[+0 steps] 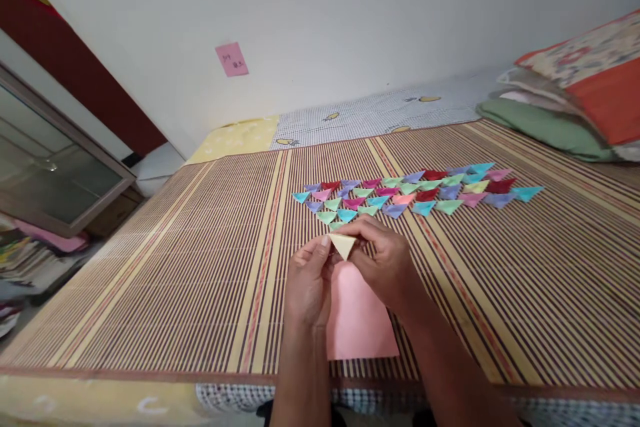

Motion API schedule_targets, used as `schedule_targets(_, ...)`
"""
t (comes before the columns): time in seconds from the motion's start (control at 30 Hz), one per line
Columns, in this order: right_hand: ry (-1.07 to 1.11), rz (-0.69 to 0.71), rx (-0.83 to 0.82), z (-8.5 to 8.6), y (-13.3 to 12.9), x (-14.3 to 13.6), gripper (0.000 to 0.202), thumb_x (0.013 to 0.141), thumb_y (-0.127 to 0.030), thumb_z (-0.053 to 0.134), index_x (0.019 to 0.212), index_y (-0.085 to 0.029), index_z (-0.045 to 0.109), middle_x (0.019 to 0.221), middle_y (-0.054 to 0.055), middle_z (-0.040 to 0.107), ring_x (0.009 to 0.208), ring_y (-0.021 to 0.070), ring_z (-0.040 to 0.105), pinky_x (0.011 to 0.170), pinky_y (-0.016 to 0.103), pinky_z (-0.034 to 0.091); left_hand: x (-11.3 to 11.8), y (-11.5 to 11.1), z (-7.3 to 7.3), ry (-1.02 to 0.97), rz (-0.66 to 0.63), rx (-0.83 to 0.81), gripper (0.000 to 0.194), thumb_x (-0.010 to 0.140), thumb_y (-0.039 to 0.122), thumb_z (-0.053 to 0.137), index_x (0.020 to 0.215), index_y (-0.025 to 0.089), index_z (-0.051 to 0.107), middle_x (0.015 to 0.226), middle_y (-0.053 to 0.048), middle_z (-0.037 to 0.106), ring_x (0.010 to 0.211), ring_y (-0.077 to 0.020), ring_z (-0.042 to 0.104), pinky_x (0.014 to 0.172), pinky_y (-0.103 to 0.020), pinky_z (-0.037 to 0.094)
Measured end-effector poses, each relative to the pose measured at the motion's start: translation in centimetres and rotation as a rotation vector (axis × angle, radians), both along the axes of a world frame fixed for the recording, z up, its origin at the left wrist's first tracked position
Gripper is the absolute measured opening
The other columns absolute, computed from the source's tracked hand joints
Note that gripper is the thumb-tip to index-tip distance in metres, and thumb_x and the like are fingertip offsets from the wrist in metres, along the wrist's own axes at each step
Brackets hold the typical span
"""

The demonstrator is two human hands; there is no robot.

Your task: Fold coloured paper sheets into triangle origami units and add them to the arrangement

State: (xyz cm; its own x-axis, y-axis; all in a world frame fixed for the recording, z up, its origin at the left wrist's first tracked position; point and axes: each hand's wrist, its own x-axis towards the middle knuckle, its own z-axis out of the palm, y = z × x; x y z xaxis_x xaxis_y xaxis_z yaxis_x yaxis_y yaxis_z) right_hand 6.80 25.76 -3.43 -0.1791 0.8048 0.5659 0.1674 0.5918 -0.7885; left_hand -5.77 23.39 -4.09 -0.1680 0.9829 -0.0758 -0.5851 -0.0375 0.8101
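A small pale yellow folded paper triangle (343,245) is held up between both hands, its point facing down. My left hand (311,278) pinches its left corner with the thumb on top. At its right corner, my right hand (386,259) grips it with bent fingers. Beneath the hands a pink paper sheet (361,320) lies flat on the striped mat (225,267). Just beyond the hands, many folded paper triangles (400,200) in blue, green, red, pink and purple lie in rows.
Folded bedding and an orange floral pillow (607,93) are piled at the back right. A pink note (232,59) is on the white wall. A glass-fronted cabinet (55,153) stands at the left. The mat's near edge (240,377) runs across the bottom.
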Motion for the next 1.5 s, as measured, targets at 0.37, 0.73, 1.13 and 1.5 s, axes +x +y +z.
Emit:
schedule_targets(0.37,-0.073,-0.184,0.222,-1.7,0.0,-1.4,0.022,0.093,-0.007,0.055,0.095,-0.021,0.073,0.09,0.007,0.066,0.088,0.0225,0.064,0.077,0.036,0.051,1.6,-0.7,0.9,-0.057,0.025,-0.087,0.029,0.07,0.038,0.085,0.088,0.015,0.078,0.086,-0.007,0.075,0.087,-0.0216,0.07,0.071,-0.029,0.053)
schedule_targets(0.73,-0.058,-0.201,0.166,-1.8,-0.1,-1.8,0.024,0.092,-0.007,0.055,0.096,-0.02,0.074,0.091,0.008,0.063,0.088,0.0231,0.062,0.076,0.038,0.051,1.3,-0.5,0.7,-0.086,-0.028,-0.115,0.032,0.067,0.037,0.088,0.084,0.013,0.076,0.084,-0.007,0.073,0.081,-0.019,0.067,0.072,-0.029,0.054)
schedule_targets(1.13,0.022,-0.169,0.147,-2.1,0.0,-2.0,0.018,0.089,-0.005,0.06,0.085,-0.018,0.072,0.088,0.006,0.062,0.087,0.0221,0.063,0.075,0.036,0.052,1.2,-0.4,0.7,-0.152,0.004,-0.182,0.035,0.063,0.026,0.089,0.092,0.01,0.079,0.084,-0.009,0.074,0.077,-0.017,0.066,0.062,-0.023,0.051)
schedule_targets(1.5,-0.034,0.018,0.087,-2.4,0.8,-1.0,0.042,0.089,0.001,0.047,0.109,-0.024,0.074,0.108,0.007,0.062,0.106,0.0219,0.064,0.093,0.04,0.052,0.3,0.1,0.0,-0.197,0.062,-0.198,0.039,0.058,0.016,0.09,0.095,0.012,0.079,0.089,-0.01,0.078,0.076,-0.0199,0.071,0.069,-0.032,0.059)
